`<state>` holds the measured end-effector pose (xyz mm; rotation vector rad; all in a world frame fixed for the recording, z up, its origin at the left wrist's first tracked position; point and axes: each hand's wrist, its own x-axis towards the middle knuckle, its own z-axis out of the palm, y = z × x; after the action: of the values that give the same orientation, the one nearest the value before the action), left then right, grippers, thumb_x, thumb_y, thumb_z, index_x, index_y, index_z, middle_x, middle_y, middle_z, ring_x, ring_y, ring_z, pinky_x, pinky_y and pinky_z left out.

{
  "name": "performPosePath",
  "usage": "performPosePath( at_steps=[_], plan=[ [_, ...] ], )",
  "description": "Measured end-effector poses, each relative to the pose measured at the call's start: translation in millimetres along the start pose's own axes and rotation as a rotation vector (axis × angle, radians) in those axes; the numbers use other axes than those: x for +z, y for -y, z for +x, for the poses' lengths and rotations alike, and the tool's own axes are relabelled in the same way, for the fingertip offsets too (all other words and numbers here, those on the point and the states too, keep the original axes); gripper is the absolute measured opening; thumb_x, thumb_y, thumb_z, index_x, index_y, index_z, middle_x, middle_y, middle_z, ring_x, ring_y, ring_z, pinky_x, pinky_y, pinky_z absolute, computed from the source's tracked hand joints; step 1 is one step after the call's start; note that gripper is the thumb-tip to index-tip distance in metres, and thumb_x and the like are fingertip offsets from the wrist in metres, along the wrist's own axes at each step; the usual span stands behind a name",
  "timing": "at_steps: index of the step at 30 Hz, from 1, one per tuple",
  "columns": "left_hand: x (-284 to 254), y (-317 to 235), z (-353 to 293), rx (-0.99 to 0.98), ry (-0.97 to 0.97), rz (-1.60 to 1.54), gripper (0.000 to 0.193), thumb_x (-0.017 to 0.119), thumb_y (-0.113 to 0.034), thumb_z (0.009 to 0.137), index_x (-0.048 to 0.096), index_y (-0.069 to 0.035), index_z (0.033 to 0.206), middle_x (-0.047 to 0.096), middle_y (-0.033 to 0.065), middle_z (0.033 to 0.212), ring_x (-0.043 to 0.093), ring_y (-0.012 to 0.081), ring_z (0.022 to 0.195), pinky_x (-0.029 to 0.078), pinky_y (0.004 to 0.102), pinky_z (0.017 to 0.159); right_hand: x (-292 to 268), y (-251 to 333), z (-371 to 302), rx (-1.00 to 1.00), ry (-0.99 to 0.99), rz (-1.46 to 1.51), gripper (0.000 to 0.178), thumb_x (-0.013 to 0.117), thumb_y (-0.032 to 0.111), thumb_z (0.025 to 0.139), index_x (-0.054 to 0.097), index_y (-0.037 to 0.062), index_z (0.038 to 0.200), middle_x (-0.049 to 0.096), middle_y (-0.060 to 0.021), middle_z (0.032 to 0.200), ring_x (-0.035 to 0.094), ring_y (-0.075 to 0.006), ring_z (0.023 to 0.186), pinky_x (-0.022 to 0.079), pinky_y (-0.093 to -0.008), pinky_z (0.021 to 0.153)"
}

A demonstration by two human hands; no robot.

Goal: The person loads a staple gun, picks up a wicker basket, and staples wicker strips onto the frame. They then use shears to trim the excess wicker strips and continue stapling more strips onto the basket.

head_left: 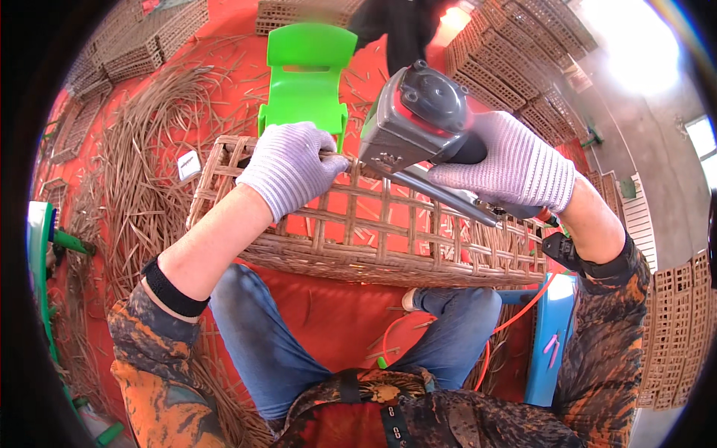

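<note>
A brown woven rattan-like basket (358, 257) with an open lattice lies across in front of me, above my knees. My left hand (290, 166), in a whitish knitted glove, is closed on the basket's far rim, left of the middle. In my right hand (511, 160), gloved alike, is a dark grey air stapler (422, 108), gripped by its handle. The stapler's head is over the far rim, just right of my left hand. Its metal magazine slants down over the lattice. Whether its nose touches the rim is hidden.
A green plastic chair (306, 86) stands beyond the basket. Loose brown strips (146, 157) heap on the red floor at left, beside a small white object (189, 165). Woven baskets (515, 63) are stacked at far right. A red hose (529, 302) runs past a blue stool (549, 336).
</note>
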<state>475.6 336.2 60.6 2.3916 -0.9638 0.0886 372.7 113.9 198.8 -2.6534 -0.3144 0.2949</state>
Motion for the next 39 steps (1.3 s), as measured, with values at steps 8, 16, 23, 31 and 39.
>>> performPosePath(
  at_steps=[8, 16, 23, 31, 39],
  plan=[
    [3.9, 0.5, 2.9, 0.022, -0.005, -0.003, 0.019, 0.074, -0.025, 0.079, 0.073, -0.006, 0.08, 0.067, 0.0179, 0.078, 0.067, 0.0361, 0.073, 0.054, 0.0425, 0.068, 0.6, 1.6, 0.7, 0.017, -0.031, -0.06, 0.046, 0.076, 0.04, 0.083, 0.069, -0.0018, 0.1, 0.071, -0.0186, 0.083, 0.071, -0.0253, 0.076, 0.054, -0.0358, 0.073],
    [6.6, 2.0, 5.0, 0.019, 0.014, -0.005, 0.02, 0.073, -0.025, 0.081, 0.073, -0.005, 0.082, 0.067, 0.0189, 0.08, 0.066, 0.0358, 0.077, 0.054, 0.0426, 0.071, 1.3, -0.2, 6.2, 0.014, -0.033, -0.111, 0.049, 0.076, 0.044, 0.081, 0.069, -0.0021, 0.098, 0.07, -0.019, 0.079, 0.07, -0.0251, 0.072, 0.054, -0.0359, 0.071],
    [6.2, -0.5, 4.7, -0.009, 0.064, -0.007, 0.022, 0.072, -0.027, 0.081, 0.074, -0.006, 0.084, 0.067, 0.0182, 0.08, 0.066, 0.0351, 0.077, 0.053, 0.0432, 0.072, -9.0, 8.0, 13.1, 0.298, 0.189, -0.04, 0.043, 0.075, 0.039, 0.08, 0.068, -0.0033, 0.087, 0.063, -0.0124, 0.065, 0.063, -0.0209, 0.06, 0.051, -0.0354, 0.063],
    [0.2, -3.3, 4.0, -0.04, 0.064, -0.027, 0.023, 0.073, -0.029, 0.08, 0.074, -0.007, 0.087, 0.068, 0.0167, 0.082, 0.068, 0.0328, 0.079, 0.054, 0.0414, 0.074, -4.5, 1.3, 5.3, 0.17, 0.095, -0.091, 0.042, 0.073, 0.039, 0.077, 0.069, -0.0006, 0.092, 0.067, -0.0159, 0.072, 0.064, -0.0232, 0.066, 0.051, -0.0377, 0.067],
    [1.9, -5.0, 3.3, 0.038, 0.006, -0.089, 0.022, 0.074, -0.032, 0.078, 0.075, -0.011, 0.085, 0.07, 0.0115, 0.082, 0.069, 0.0296, 0.079, 0.055, 0.0384, 0.074, -20.7, -2.6, -59.8, 0.356, -0.132, 0.107, 0.039, 0.075, 0.034, 0.079, 0.069, -0.0013, 0.095, 0.063, -0.004, 0.065, 0.06, -0.0116, 0.058, 0.047, -0.0293, 0.055]
  ],
)
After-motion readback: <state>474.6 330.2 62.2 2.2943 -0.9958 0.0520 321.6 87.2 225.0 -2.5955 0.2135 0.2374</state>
